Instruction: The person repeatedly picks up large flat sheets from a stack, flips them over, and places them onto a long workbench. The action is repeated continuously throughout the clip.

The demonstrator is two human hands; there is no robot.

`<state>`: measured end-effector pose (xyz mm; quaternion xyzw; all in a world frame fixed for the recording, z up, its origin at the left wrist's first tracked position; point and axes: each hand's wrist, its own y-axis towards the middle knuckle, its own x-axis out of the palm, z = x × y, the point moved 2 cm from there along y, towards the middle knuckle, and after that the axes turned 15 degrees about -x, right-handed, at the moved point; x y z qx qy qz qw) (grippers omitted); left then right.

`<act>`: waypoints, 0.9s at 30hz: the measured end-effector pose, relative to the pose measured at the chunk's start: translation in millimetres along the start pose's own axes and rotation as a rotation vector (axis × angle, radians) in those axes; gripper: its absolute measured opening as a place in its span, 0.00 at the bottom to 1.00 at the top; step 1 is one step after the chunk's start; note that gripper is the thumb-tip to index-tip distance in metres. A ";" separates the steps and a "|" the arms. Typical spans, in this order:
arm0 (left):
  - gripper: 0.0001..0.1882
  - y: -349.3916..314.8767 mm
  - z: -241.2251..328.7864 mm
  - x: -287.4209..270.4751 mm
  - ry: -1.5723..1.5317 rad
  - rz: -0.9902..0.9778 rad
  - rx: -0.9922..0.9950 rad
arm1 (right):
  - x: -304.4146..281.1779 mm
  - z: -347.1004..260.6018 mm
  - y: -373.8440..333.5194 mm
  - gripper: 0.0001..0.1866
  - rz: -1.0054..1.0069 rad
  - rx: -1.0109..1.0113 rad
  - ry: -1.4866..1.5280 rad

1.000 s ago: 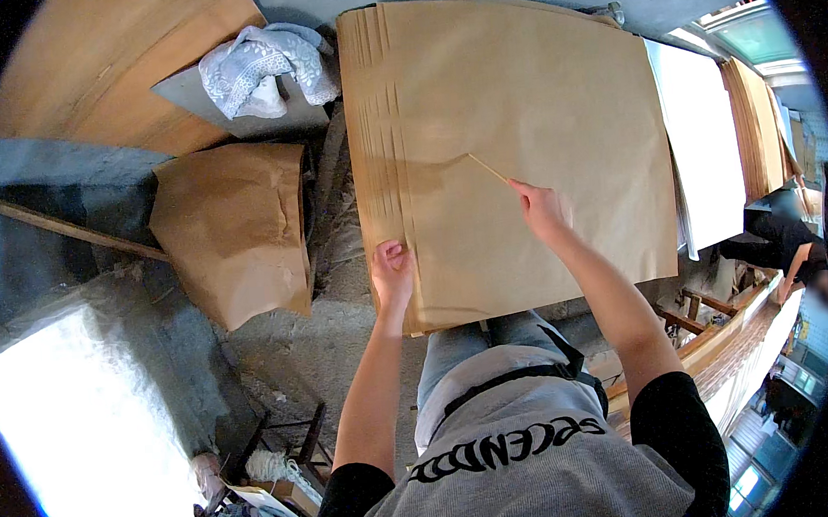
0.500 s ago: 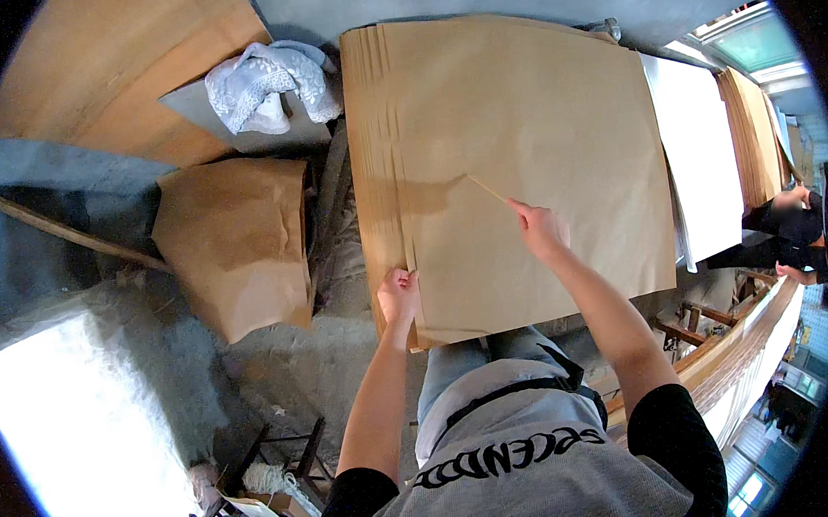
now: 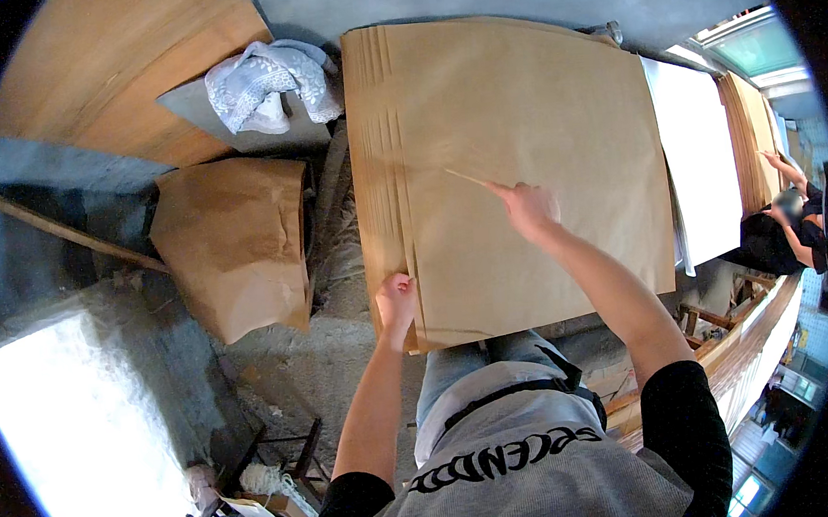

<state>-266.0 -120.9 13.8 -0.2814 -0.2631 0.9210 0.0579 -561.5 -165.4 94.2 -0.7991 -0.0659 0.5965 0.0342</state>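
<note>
In front of me lies a broad stack of brown kraft paper [image 3: 538,109], its left edges fanned into several narrow steps. My left hand [image 3: 397,303] is at the near left corner, fingers pinched on the edge of the paper. Over the middle of the top sheet my right hand [image 3: 531,210] is closed round a thin pale stick [image 3: 466,176]. The stick slants away to the left, its tip above the sheet near the stepped edges. Whether the tip touches the paper I cannot tell.
White sheets [image 3: 696,146] adjoin the stack on the right, with more brown paper [image 3: 748,134] beyond, where another person [image 3: 787,226] works. To the left are a folded brown sheet [image 3: 233,241], a white lace cloth [image 3: 271,82] and a wooden pole [image 3: 71,227].
My right hand has shifted left and slightly away from me, carrying the stick's tip left. My left hand stays nearly in place. The other person's arm now reaches toward the far paper.
</note>
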 end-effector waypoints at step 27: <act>0.19 29.1 9.8 -23.3 -0.455 -0.317 -0.334 | -15.3 -59.9 -61.4 0.24 -0.324 0.064 -0.097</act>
